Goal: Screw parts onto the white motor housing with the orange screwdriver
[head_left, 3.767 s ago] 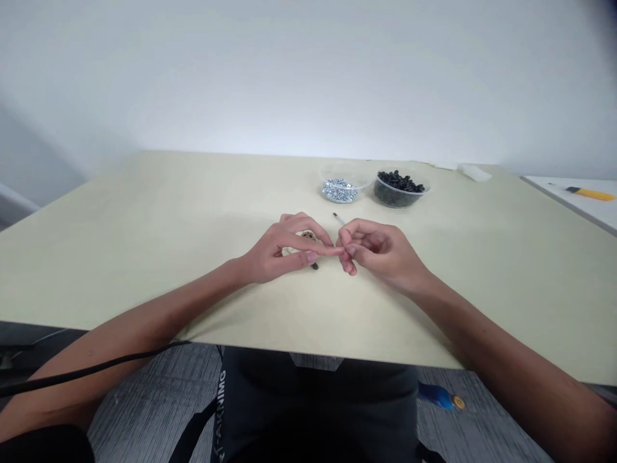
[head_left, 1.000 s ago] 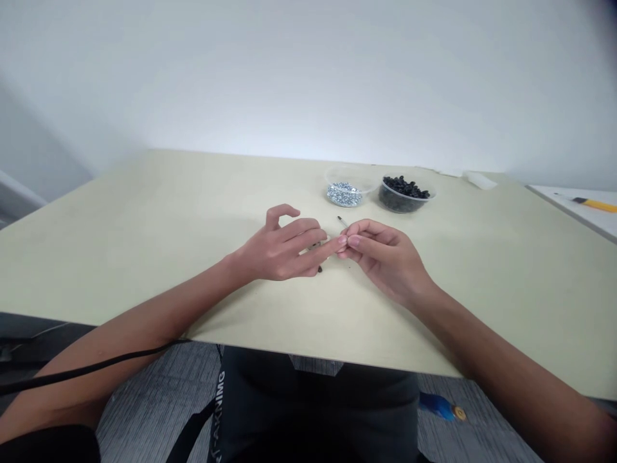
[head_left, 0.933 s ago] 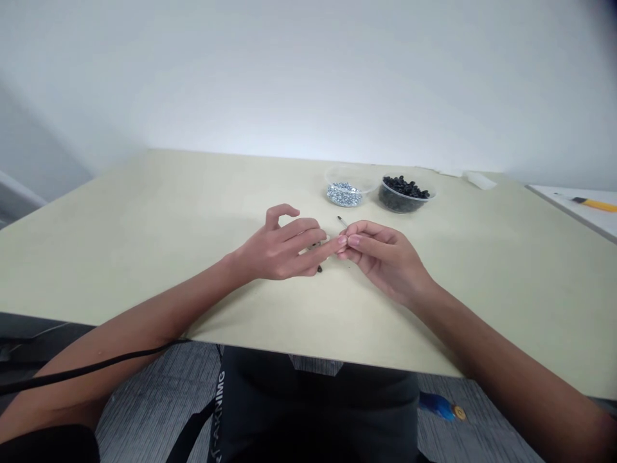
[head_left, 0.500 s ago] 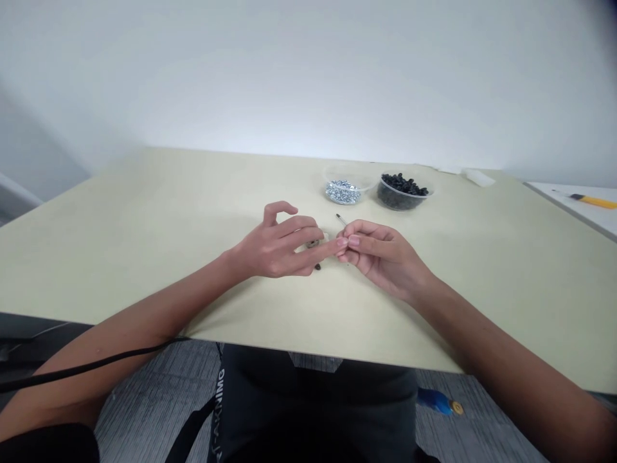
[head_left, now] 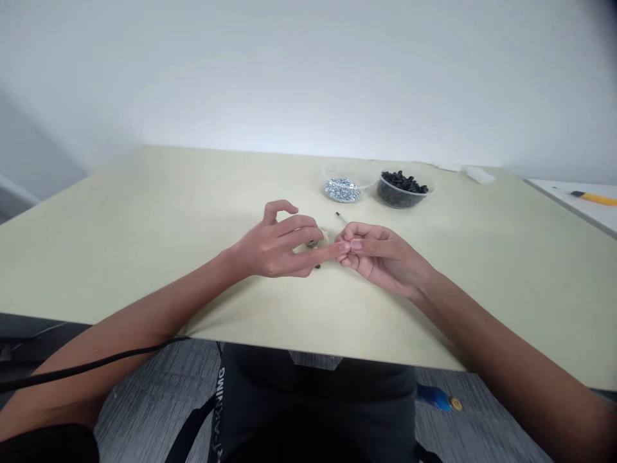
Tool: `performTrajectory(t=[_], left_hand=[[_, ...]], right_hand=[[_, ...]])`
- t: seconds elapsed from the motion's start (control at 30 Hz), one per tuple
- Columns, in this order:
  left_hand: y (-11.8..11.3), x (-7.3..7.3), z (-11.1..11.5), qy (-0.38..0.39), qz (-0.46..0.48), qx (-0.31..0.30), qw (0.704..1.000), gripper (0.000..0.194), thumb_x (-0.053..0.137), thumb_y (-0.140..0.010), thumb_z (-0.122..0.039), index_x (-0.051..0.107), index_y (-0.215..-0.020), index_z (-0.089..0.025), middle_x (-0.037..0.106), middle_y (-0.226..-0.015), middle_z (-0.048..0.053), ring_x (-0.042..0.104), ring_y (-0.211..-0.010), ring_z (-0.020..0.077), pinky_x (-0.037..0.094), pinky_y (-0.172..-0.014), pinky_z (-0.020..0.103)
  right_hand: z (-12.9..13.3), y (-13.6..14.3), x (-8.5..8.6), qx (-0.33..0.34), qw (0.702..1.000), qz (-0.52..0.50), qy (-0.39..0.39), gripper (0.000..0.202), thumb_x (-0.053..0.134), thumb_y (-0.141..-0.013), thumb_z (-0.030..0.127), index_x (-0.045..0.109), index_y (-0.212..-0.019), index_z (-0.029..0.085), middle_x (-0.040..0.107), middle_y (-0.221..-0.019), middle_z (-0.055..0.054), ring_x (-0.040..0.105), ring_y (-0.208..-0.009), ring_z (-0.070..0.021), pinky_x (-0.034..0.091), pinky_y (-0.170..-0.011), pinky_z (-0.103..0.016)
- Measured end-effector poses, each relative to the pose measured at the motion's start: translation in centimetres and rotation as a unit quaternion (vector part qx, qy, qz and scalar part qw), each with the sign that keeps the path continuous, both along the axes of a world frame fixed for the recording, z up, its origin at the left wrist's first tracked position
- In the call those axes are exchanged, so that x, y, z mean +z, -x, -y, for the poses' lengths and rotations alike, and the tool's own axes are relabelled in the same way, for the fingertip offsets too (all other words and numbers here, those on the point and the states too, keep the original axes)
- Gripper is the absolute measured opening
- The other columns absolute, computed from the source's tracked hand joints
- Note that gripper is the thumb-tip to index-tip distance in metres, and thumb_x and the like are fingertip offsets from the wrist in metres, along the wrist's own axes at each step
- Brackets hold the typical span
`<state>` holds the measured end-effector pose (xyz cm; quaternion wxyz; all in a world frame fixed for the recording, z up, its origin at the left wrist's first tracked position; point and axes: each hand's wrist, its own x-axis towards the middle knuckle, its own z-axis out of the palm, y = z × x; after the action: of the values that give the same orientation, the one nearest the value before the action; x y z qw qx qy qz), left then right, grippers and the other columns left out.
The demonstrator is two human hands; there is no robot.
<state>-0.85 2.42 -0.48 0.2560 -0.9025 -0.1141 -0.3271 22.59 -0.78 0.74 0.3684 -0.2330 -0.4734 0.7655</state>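
My left hand is over the middle of the table, palm down, its index finger reaching to the fingertips of my right hand. Behind its fingers a small round object shows in part, with a small dark piece just below. The thumb and fingers of my right hand are pinched together; whatever lies between the fingertips is too small to name. A thin dark-tipped stick shows just beyond my right fingers.
Behind my hands stand a clear bowl of small silvery pieces and a clear bowl of black pieces. White scraps lie at the back edge. A yellow-handled tool is at far right. A blue bottle lies below the table.
My right fingertips have shifted very slightly against my left index finger. Otherwise both hands keep nearly the same pose.
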Motion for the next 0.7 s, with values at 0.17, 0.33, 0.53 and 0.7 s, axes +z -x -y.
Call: performTrajectory(t=[0.17, 0.33, 0.53, 0.7], left_hand=[[-0.11, 0.05, 0.05, -0.027, 0.036, -0.036, 0.998, 0.036, 0.056, -0.087, -0.03, 0.057, -0.122, -0.041, 0.065, -0.09, -0.003, 0.06, -0.09, 0.0144, 0.037, -0.093, 0.04], [-0.06, 0.0, -0.02, -0.026, 0.02, -0.008, 0.999, 0.04, 0.056, -0.087, -0.029, 0.055, -0.125, -0.041, 0.066, -0.092, -0.003, 0.06, -0.089, 0.0146, 0.037, -0.092, 0.04], [-0.01, 0.1, -0.21, -0.005, 0.032, -0.015, 0.999, 0.038, 0.055, -0.089, -0.029, 0.055, -0.125, -0.04, 0.065, -0.091, -0.003, 0.06, -0.089, 0.0144, 0.035, -0.094, 0.04], [0.02, 0.01, -0.24, -0.037, 0.029, -0.017, 0.999, 0.034, 0.052, -0.091, -0.036, 0.056, -0.125, -0.04, 0.065, -0.091, -0.002, 0.059, -0.09, 0.0152, 0.035, -0.093, 0.04]], right_hand=[[-0.05, -0.09, -0.04, -0.003, 1.0, 0.008, 0.0, 0.009, 0.07, -0.08, 0.018, 0.062, -0.084, 0.014, 0.063, -0.084, -0.002, 0.062, -0.076, -0.0078, 0.054, -0.078, -0.022], [0.13, 0.1, 0.1, -0.016, 1.0, 0.012, -0.023, 0.009, 0.069, -0.08, 0.019, 0.062, -0.084, 0.015, 0.062, -0.083, -0.002, 0.062, -0.076, -0.0081, 0.055, -0.075, -0.022], [0.67, 0.37, 0.38, -0.093, 0.985, 0.043, -0.137, 0.012, 0.07, -0.08, 0.024, 0.062, -0.087, 0.018, 0.063, -0.084, -0.001, 0.061, -0.074, -0.0098, 0.055, -0.075, -0.027], [0.78, 0.2, 0.37, -0.086, 0.983, 0.045, -0.157, 0.011, 0.07, -0.08, 0.024, 0.062, -0.087, 0.018, 0.063, -0.082, -0.001, 0.061, -0.072, -0.0097, 0.054, -0.074, -0.028]])
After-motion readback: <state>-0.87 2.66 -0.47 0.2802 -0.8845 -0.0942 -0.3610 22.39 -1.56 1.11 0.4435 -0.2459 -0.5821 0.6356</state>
